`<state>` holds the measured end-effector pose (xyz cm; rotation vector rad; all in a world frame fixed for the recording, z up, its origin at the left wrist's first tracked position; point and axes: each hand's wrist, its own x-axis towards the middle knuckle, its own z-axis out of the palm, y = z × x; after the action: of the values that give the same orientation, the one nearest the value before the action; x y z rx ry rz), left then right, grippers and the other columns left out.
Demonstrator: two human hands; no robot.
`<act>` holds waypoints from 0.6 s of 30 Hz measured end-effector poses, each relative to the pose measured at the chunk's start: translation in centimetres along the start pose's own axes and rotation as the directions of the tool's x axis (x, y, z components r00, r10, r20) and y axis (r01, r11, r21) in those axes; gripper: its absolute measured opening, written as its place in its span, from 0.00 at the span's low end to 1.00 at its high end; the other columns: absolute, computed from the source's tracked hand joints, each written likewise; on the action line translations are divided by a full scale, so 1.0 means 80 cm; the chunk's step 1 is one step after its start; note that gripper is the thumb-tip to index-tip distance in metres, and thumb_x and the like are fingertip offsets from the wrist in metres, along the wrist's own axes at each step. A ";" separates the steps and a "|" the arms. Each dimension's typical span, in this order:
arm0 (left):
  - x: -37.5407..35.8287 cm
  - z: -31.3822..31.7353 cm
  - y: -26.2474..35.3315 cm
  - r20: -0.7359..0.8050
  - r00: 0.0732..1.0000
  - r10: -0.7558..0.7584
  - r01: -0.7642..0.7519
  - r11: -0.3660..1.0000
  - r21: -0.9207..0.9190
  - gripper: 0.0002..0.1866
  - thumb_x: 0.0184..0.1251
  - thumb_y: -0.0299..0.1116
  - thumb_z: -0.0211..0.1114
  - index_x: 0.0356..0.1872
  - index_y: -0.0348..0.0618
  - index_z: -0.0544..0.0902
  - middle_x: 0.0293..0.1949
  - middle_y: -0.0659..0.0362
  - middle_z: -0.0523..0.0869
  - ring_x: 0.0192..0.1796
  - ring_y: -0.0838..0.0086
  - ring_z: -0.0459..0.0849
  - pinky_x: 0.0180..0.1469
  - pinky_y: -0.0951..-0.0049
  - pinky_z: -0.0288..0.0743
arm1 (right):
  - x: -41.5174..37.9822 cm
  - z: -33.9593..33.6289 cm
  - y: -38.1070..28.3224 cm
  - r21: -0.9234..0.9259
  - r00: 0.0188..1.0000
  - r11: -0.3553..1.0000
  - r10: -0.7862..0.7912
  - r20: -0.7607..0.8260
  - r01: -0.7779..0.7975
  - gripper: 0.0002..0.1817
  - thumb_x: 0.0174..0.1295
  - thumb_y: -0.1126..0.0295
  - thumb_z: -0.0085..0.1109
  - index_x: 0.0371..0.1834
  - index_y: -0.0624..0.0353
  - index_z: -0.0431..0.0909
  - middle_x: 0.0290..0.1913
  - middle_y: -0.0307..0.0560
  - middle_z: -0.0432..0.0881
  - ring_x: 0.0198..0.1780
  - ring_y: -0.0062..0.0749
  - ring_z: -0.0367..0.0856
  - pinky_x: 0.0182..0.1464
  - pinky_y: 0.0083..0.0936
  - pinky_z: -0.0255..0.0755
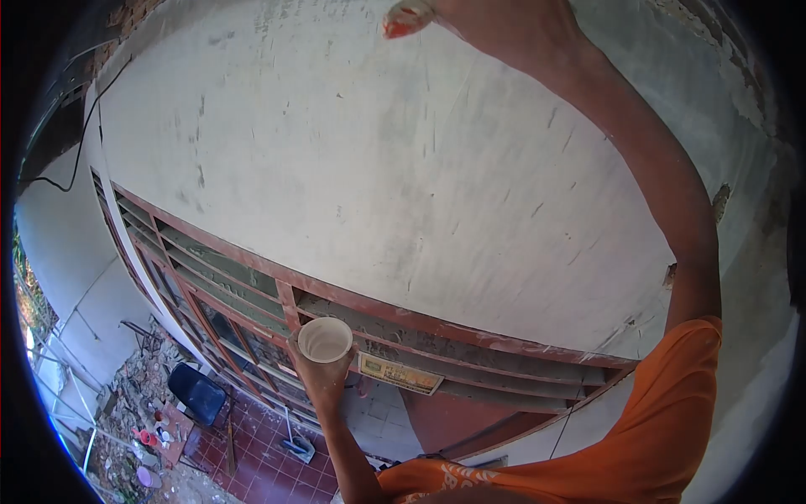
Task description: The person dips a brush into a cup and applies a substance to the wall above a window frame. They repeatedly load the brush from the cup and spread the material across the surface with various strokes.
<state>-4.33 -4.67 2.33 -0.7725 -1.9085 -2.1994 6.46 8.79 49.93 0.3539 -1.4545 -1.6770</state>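
Observation:
My left hand point(323, 380) is wrapped around a white round cup point(326, 340) from below, its open mouth facing up towards me. Pale material shows inside, though I cannot make out how much. High up against the whitish wall point(361, 160), my right hand point(483, 21) is raised at the end of an outstretched arm. The top edge of the view cuts off part of it. A small white and red end point(407, 18) sticks out at its fingers; its kind is not clear. The wall is patchy, with dark scratches and grey smears.
Below the wall runs a reddish-brown frame with louvre slats point(227, 281), and a yellowish plate point(400, 373) is fixed there. Far below, a dark blue chair point(197, 393) and a dustpan point(298, 448) stand on red tiles point(260, 458). Rubble point(138, 378) lies at left. A black cable point(82, 139) hangs upper left.

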 end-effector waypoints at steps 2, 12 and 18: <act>-0.002 -0.002 0.001 0.014 1.000 -0.016 0.016 1.000 0.009 0.46 0.42 0.31 0.85 0.61 0.38 0.64 0.53 0.50 0.79 0.56 0.63 0.82 0.61 0.61 0.76 | -0.036 0.038 -0.031 -0.071 0.993 0.992 -0.107 -0.046 0.104 0.10 0.63 0.67 0.66 0.25 0.54 0.80 0.19 0.34 0.80 0.22 0.12 0.78 0.25 0.15 0.75; 0.000 -0.014 -0.004 0.014 0.999 -0.030 0.031 0.998 -0.063 0.46 0.44 0.31 0.84 0.64 0.38 0.64 0.53 0.51 0.79 0.56 0.63 0.81 0.61 0.62 0.75 | -0.097 -0.102 -0.255 0.645 0.943 0.737 -0.325 0.072 0.204 0.12 0.58 0.73 0.64 0.21 0.54 0.72 0.18 0.29 0.66 0.21 0.13 0.66 0.21 0.15 0.63; 0.003 -0.027 -0.002 -0.039 0.999 -0.037 0.035 0.998 -0.054 0.46 0.41 0.30 0.85 0.63 0.36 0.66 0.54 0.50 0.78 0.57 0.61 0.80 0.62 0.61 0.73 | -0.023 -0.060 -0.149 0.291 0.999 0.956 -0.033 0.005 0.030 0.13 0.66 0.63 0.66 0.24 0.54 0.78 0.19 0.35 0.77 0.22 0.18 0.77 0.24 0.21 0.75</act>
<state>-5.22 -6.68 2.12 -0.7016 -1.8662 -2.2776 5.91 6.34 37.16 0.5328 -1.7155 -1.4908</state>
